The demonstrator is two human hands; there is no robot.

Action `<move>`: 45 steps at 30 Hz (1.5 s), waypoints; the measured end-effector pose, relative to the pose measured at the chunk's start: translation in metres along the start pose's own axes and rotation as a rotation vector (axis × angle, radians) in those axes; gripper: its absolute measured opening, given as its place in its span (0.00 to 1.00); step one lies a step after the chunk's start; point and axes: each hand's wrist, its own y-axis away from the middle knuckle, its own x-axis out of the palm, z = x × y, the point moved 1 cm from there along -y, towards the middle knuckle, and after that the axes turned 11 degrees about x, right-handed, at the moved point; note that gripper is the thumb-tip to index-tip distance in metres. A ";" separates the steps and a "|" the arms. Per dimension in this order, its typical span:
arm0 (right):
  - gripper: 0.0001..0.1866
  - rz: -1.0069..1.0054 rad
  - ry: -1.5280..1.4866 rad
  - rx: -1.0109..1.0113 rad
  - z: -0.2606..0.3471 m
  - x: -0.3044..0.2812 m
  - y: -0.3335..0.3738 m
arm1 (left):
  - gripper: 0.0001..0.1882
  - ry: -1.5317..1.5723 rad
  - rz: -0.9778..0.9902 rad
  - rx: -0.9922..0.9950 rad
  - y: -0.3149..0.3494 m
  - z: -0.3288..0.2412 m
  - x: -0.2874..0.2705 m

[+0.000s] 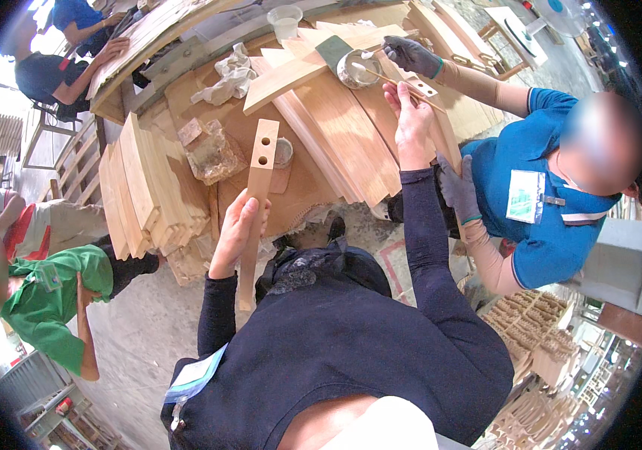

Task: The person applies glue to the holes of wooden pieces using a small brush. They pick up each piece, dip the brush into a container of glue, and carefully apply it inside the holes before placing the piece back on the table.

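My left hand point(240, 232) is closed around a long, narrow wooden piece point(261, 176), held upright, with two round holes near its top end. My right hand point(413, 126) is raised and pinches a thin stick point(390, 79) with a whitish tip, which lies over a pot point(358, 70) smeared with white paste. Just beyond it, a co-worker's grey-gloved hand point(411, 57) holds another small stick at the pot. The co-worker's other gloved hand point(456, 187) grips a wooden piece point(441, 124) with holes, partly behind my right hand.
Stacked boards point(336, 139) cover the bench, with more planks point(141, 191) at its left. A rough, stained block point(212, 152), a crumpled white cloth point(231, 73), a small cup point(283, 152) and a plastic tub point(285, 21) stand about. A co-worker point(553, 195) is close on my right; others are at left.
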 end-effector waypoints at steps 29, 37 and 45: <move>0.09 0.302 0.095 -0.076 0.048 0.083 0.174 | 0.29 0.061 0.160 0.184 -0.017 -0.017 0.000; 0.07 0.314 0.095 -0.110 0.044 0.085 0.173 | 0.39 -0.034 0.082 0.225 -0.011 -0.023 0.013; 0.06 0.391 0.067 -0.123 0.045 0.082 0.181 | 0.38 -0.064 0.079 0.261 -0.005 -0.027 0.013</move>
